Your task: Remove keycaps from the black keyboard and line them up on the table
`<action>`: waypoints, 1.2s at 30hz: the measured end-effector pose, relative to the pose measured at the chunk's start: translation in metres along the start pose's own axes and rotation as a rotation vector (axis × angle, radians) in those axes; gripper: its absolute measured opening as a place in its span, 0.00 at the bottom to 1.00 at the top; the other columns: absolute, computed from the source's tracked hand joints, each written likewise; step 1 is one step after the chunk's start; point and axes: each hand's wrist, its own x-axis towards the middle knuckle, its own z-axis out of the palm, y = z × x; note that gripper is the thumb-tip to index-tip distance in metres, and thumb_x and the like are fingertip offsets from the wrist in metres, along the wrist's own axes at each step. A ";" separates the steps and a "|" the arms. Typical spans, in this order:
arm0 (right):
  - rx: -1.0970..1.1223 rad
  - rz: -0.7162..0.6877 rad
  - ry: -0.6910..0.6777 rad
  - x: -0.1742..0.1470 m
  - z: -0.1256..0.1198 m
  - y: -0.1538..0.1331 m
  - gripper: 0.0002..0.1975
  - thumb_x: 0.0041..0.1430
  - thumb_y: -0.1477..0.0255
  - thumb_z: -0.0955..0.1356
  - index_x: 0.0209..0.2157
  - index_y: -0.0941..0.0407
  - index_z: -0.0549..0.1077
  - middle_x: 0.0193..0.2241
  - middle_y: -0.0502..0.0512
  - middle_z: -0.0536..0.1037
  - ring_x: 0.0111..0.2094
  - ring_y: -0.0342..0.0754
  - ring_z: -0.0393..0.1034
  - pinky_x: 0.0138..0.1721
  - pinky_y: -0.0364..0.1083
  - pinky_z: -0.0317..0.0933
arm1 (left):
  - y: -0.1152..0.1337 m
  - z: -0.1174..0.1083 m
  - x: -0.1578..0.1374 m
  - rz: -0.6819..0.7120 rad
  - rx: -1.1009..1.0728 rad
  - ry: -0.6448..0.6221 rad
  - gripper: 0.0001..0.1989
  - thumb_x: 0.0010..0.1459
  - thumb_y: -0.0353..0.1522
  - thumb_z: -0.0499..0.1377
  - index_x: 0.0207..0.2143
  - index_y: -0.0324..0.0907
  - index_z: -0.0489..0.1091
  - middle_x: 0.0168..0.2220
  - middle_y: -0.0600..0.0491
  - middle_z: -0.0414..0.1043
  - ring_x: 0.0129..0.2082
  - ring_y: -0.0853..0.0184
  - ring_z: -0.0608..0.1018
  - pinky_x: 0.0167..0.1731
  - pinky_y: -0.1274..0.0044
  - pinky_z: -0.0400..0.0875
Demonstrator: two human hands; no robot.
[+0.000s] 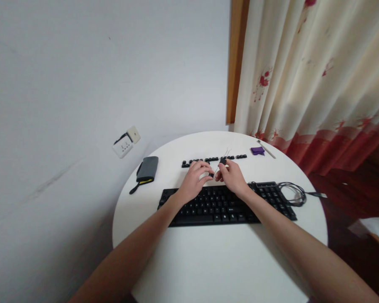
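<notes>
My left hand pinches a small black keycap between thumb and fingers, above the back edge of a black keyboard. Close beside it, my right hand is closed on a wire keycap puller with a black grip; thin wire ends stick out from the fist. Loose black keycaps lie in a broken row behind both hands. The keyboard lies flat, its top row partly hidden by my hands and forearms. Whether the puller touches the keycap, I cannot tell.
On the round white table, a grey pouch with a strap lies left. A purple cloth and a thin brush-like tool lie back right. The coiled cable rests right of the keyboard. Wall and curtain border the table behind.
</notes>
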 end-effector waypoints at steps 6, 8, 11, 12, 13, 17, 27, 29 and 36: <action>0.070 0.022 0.243 0.015 -0.027 -0.010 0.10 0.62 0.64 0.63 0.31 0.55 0.65 0.24 0.54 0.78 0.22 0.46 0.74 0.21 0.41 0.63 | -0.021 0.000 0.002 -0.255 0.016 0.000 0.04 0.59 0.30 0.62 0.37 0.43 0.76 0.40 0.51 0.75 0.42 0.63 0.74 0.48 0.70 0.67; 0.086 0.003 0.300 0.020 -0.035 -0.010 0.10 0.61 0.64 0.62 0.30 0.55 0.65 0.25 0.55 0.78 0.22 0.45 0.73 0.21 0.41 0.63 | -0.029 0.007 0.001 -0.324 0.012 -0.130 0.04 0.57 0.30 0.63 0.36 0.42 0.77 0.37 0.52 0.76 0.36 0.65 0.75 0.41 0.74 0.69; 0.108 -0.012 0.333 0.025 -0.042 -0.008 0.10 0.61 0.64 0.62 0.30 0.56 0.66 0.26 0.56 0.78 0.21 0.45 0.73 0.22 0.42 0.63 | -0.036 0.021 0.006 -0.342 0.084 -0.287 0.05 0.56 0.31 0.64 0.35 0.42 0.79 0.35 0.51 0.78 0.34 0.64 0.77 0.39 0.75 0.69; 0.114 -0.016 0.336 0.026 -0.043 -0.007 0.11 0.61 0.64 0.62 0.30 0.56 0.66 0.26 0.56 0.78 0.21 0.45 0.73 0.22 0.42 0.63 | -0.038 0.025 0.010 -0.328 0.110 -0.320 0.05 0.56 0.32 0.64 0.35 0.42 0.79 0.35 0.51 0.78 0.35 0.64 0.77 0.39 0.75 0.69; 0.119 -0.022 0.336 0.027 -0.043 -0.006 0.11 0.61 0.63 0.63 0.30 0.56 0.66 0.26 0.56 0.78 0.21 0.45 0.72 0.22 0.42 0.63 | -0.039 0.028 0.016 -0.311 0.128 -0.344 0.06 0.56 0.32 0.64 0.35 0.42 0.80 0.36 0.51 0.79 0.37 0.63 0.78 0.40 0.75 0.69; 0.121 -0.035 0.329 0.028 -0.043 -0.006 0.12 0.61 0.63 0.63 0.29 0.57 0.68 0.25 0.56 0.78 0.22 0.45 0.72 0.25 0.43 0.64 | -0.045 0.038 0.044 -0.269 0.199 -0.351 0.08 0.55 0.32 0.65 0.38 0.44 0.80 0.38 0.51 0.80 0.41 0.61 0.77 0.45 0.72 0.69; 0.100 -0.062 0.312 0.028 -0.044 -0.009 0.12 0.60 0.64 0.64 0.29 0.57 0.69 0.24 0.56 0.78 0.22 0.45 0.71 0.25 0.43 0.64 | -0.073 0.056 0.063 -0.213 0.418 -0.109 0.05 0.54 0.33 0.67 0.35 0.46 0.81 0.43 0.48 0.72 0.46 0.56 0.68 0.48 0.64 0.67; 0.095 -0.064 0.305 0.028 -0.043 -0.008 0.11 0.60 0.64 0.63 0.28 0.57 0.69 0.24 0.55 0.78 0.22 0.45 0.71 0.25 0.43 0.64 | -0.077 0.057 0.060 -0.233 0.431 -0.067 0.06 0.54 0.34 0.67 0.36 0.47 0.81 0.44 0.48 0.71 0.47 0.56 0.67 0.49 0.63 0.67; 0.078 -0.067 0.298 0.028 -0.042 -0.004 0.13 0.60 0.63 0.64 0.28 0.57 0.69 0.23 0.56 0.78 0.22 0.46 0.72 0.26 0.43 0.64 | -0.079 0.058 0.058 -0.265 0.423 -0.027 0.07 0.54 0.34 0.68 0.36 0.46 0.81 0.47 0.48 0.67 0.49 0.56 0.63 0.51 0.63 0.64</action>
